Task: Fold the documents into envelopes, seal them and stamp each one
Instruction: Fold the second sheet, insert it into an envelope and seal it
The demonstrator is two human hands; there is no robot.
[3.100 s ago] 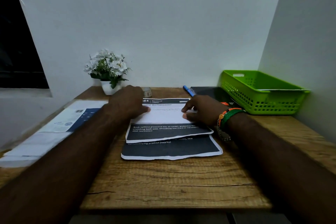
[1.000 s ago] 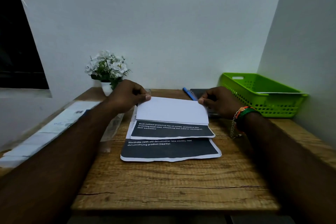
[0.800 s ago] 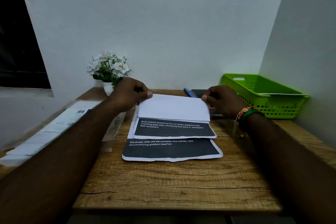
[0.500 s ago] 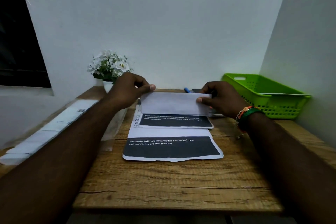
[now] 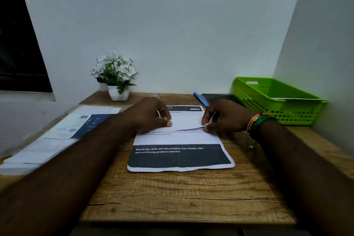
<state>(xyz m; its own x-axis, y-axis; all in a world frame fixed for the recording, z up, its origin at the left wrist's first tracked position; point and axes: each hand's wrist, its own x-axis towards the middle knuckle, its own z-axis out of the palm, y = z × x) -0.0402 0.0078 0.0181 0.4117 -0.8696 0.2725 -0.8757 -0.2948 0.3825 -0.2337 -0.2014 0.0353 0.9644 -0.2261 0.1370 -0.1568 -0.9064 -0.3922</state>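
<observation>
— How do the arms lie?
— Both forearms reach forward, bare, converging toward the middle; the right wrist wears bands.
— And the left hand (image 5: pixel 151 115)?
— Palm down, knuckles up, fingers bent, its thumb tip pressed flat.
— The right hand (image 5: pixel 223 116)?
— Also palm down, fingers curled downward, fingertips (image 5: pixel 206 128) pressing at its inner edge. The two hands are near, not touching.
</observation>
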